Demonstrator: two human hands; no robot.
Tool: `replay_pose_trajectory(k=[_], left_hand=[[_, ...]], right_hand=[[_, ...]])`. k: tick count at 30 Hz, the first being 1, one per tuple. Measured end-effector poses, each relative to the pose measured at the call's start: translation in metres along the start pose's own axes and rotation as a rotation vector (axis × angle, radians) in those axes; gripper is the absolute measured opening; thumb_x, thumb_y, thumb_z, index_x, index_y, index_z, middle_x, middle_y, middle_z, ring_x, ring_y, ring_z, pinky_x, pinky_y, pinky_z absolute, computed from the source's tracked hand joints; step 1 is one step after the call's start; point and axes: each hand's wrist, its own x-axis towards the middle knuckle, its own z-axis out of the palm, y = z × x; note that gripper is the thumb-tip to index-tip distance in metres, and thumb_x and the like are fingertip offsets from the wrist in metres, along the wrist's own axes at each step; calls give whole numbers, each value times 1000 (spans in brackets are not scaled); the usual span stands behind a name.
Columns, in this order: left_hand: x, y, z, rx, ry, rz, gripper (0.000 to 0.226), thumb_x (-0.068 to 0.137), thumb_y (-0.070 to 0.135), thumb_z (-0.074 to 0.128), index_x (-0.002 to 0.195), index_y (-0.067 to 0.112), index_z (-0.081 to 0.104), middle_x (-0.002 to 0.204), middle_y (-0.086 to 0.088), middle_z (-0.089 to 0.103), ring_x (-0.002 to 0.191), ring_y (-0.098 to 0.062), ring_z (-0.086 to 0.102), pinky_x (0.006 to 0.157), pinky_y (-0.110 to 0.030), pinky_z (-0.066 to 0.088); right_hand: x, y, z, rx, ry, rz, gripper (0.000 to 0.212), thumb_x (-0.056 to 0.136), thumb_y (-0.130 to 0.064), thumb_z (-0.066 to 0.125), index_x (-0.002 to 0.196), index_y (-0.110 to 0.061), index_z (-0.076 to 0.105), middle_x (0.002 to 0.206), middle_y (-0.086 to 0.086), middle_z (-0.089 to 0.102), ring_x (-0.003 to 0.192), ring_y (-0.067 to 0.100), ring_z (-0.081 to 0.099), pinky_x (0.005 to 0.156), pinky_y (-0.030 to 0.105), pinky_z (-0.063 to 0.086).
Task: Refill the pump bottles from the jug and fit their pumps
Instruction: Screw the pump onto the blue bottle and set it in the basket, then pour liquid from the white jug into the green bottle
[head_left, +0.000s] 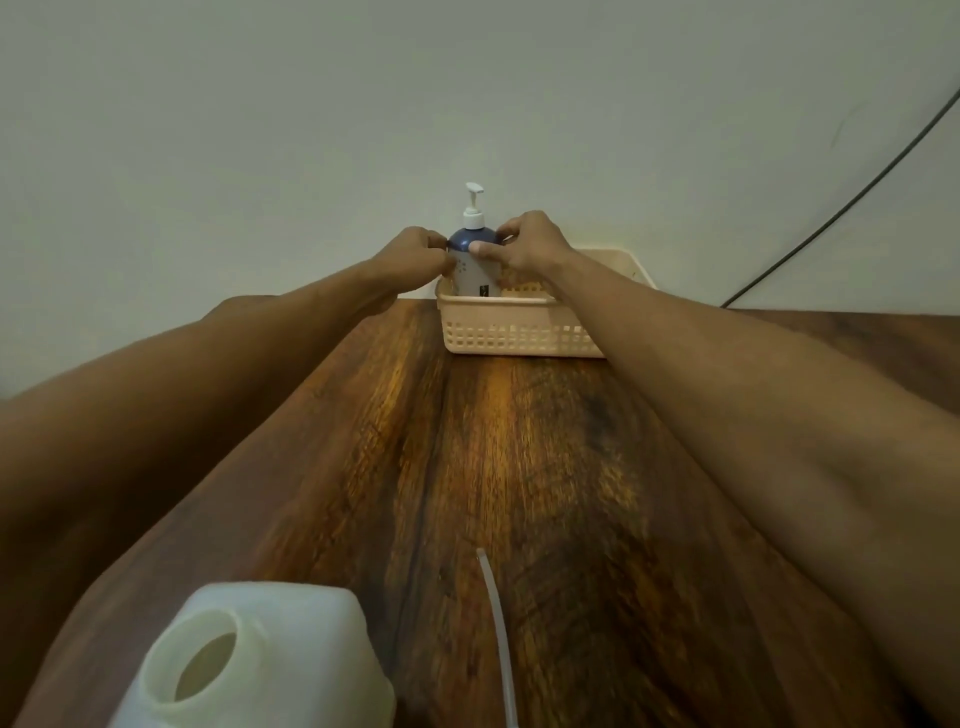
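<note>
Both hands far out at the back of the wooden surface. Left hand and right hand pinching the pump bottle from both sides, fingers closed on its dark shoulder. Bottle upright in the left end of a beige basket, white pump fitted on top. Open jug near the front edge, with a clear tube lying just beside it on the right.

Dark wooden table against a plain pale wall
</note>
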Motion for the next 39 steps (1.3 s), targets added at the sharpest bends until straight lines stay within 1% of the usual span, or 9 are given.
replay_pose_trajectory(k=[4, 6, 9, 13, 18, 21, 25, 31, 39], left_hand=[[-12, 9, 1, 11, 81, -33, 24, 96, 15, 57, 112, -3, 62, 106, -27, 57, 106, -35, 61, 88, -36, 52], [-21, 15, 0, 37, 132, -41, 48, 95, 19, 59, 129, -14, 51, 131, -37, 51, 125, -47, 51, 106, -53, 46], [-36, 25, -7, 54, 171, -4, 63, 96, 28, 62, 141, -11, 44, 148, -34, 43, 138, -47, 43, 112, -59, 39], [-66, 44, -20, 44, 181, 45, 64, 94, 33, 66, 149, 6, 47, 156, -14, 46, 143, -30, 45, 116, -48, 42], [-119, 84, -35, 18, 167, 110, 68, 92, 30, 67, 153, 11, 44, 159, -9, 45, 145, -25, 43, 115, -40, 40], [-153, 113, -42, 37, 127, 163, 57, 93, 30, 66, 144, 11, 52, 153, -8, 50, 141, -26, 48, 107, -36, 43], [-205, 146, -46, 19, 62, 200, 67, 94, 27, 67, 155, 15, 41, 157, -3, 47, 142, -23, 47, 117, -47, 42], [-279, 163, -41, 2, 2, 267, 60, 97, 26, 66, 152, 19, 45, 150, 1, 55, 134, -20, 55, 113, -41, 48], [-363, 153, -42, -95, 4, 294, 56, 93, 31, 70, 145, 19, 53, 141, 3, 63, 130, -18, 58, 113, -41, 46]], right_hand=[[-4, -7, -8, -47, -37, -14, 73, 90, -47, 82, 139, 2, 60, 137, 17, 67, 124, 33, 65, 106, 50, 55], [-8, -12, -14, -95, -31, -23, 80, 88, -54, 81, 139, 3, 58, 142, 20, 64, 128, 34, 62, 109, 51, 53], [-17, -19, -27, -129, -66, -9, 86, 89, -61, 76, 142, 2, 55, 147, 20, 59, 128, 34, 62, 106, 50, 57], [-41, -30, -55, -106, -111, 9, 94, 89, -66, 73, 153, -3, 45, 158, 15, 50, 134, 33, 57, 102, 46, 59], [-90, -51, -100, -63, -128, -10, 97, 90, -62, 74, 161, -8, 37, 168, 11, 38, 147, 32, 48, 99, 41, 58], [-127, -63, -126, -72, -141, -45, 95, 89, -63, 74, 161, -11, 38, 167, 10, 41, 146, 30, 49, 102, 42, 57], [-187, -79, -157, -122, -144, -121, 89, 92, -63, 70, 160, -13, 42, 164, 10, 47, 144, 30, 51, 108, 43, 54], [-279, -77, -202, -82, -145, -171, 82, 94, -61, 68, 159, -17, 45, 159, 8, 53, 143, 28, 53, 115, 50, 50], [-367, -40, -247, 33, -121, -203, 80, 87, -66, 73, 152, -24, 55, 148, 1, 63, 135, 19, 60, 107, 44, 55]])
